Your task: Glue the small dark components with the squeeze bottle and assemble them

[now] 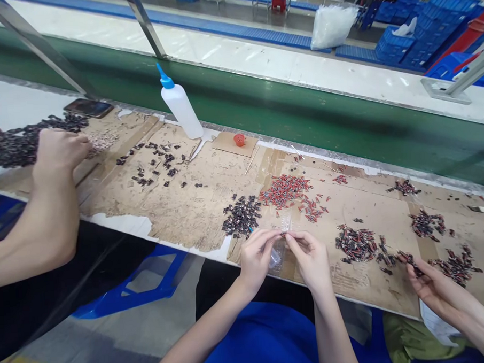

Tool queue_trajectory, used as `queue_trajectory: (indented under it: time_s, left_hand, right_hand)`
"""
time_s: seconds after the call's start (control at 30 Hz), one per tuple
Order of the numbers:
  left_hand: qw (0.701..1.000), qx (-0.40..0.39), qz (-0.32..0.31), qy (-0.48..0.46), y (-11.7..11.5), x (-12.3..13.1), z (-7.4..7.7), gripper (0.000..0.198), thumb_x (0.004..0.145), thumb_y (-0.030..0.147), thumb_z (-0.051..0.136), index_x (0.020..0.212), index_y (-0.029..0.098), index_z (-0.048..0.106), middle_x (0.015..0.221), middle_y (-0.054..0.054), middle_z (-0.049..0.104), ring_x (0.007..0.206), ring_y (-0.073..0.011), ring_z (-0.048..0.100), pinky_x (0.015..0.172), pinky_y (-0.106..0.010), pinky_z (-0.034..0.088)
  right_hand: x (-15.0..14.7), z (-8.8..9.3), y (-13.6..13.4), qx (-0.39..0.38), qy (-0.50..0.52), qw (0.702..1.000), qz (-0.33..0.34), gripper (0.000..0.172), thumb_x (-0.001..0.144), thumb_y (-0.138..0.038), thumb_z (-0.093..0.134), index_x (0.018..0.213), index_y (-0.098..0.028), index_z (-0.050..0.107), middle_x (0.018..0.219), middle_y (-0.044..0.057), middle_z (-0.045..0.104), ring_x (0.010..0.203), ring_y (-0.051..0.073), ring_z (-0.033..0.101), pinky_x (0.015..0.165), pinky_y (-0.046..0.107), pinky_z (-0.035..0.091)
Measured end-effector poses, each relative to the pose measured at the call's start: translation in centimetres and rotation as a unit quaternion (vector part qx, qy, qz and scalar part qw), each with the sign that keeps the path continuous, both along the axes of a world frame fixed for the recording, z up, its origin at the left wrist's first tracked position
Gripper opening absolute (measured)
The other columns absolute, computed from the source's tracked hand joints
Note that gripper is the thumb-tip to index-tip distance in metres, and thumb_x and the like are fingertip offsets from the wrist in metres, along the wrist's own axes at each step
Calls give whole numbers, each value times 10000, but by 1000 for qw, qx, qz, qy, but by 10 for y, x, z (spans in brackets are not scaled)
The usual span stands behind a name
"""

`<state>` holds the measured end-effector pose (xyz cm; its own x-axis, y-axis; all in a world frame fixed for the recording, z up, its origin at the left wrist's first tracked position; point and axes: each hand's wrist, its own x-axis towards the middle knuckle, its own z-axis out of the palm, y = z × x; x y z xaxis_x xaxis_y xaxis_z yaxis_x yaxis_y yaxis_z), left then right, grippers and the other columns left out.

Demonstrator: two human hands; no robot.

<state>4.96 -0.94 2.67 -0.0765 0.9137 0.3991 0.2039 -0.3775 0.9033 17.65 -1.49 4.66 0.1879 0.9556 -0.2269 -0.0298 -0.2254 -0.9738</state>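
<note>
My left hand [256,256] and my right hand [309,256] meet at the front edge of the cardboard-covered bench [187,205], fingertips pinched together on a tiny part [283,234] between them. A small clear piece shows under my left fingers. Just beyond my hands lie a pile of small black parts [240,216] and a pile of red parts [286,190].
A co-worker's hand [58,149] rests at the left by a dark parts heap [27,140] and a phone [88,108]. Another person's hand [429,285] lies at the right among mixed red-black parts [357,243]. A white squeeze bottle [179,106] and red cap [239,140] stand behind, before a green conveyor [303,114].
</note>
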Motion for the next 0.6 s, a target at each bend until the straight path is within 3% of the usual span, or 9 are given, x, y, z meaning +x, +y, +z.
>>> queue_trajectory:
  time_s: [0.3,0.6]
  left_hand:
    - [998,-28,-52,-9,4,-2,1,163,868,147,623,956,198,750,890,-62,759,837,-172,694,775,-286,566]
    - [998,-41,-42,-5,4,0,9,135,840,180,644,932,189,742,879,-63,752,826,-175,694,786,-301,572]
  right_hand:
    - [-1,-5,-5,64,-17,997,-28,241,744,-421,719,821,-195,747,858,75,760,810,220,717,794,368,579]
    - [6,-11,-5,136,-85,987,-1,148,824,-327,665,880,-225,757,927,69,737,897,206,687,842,363,558]
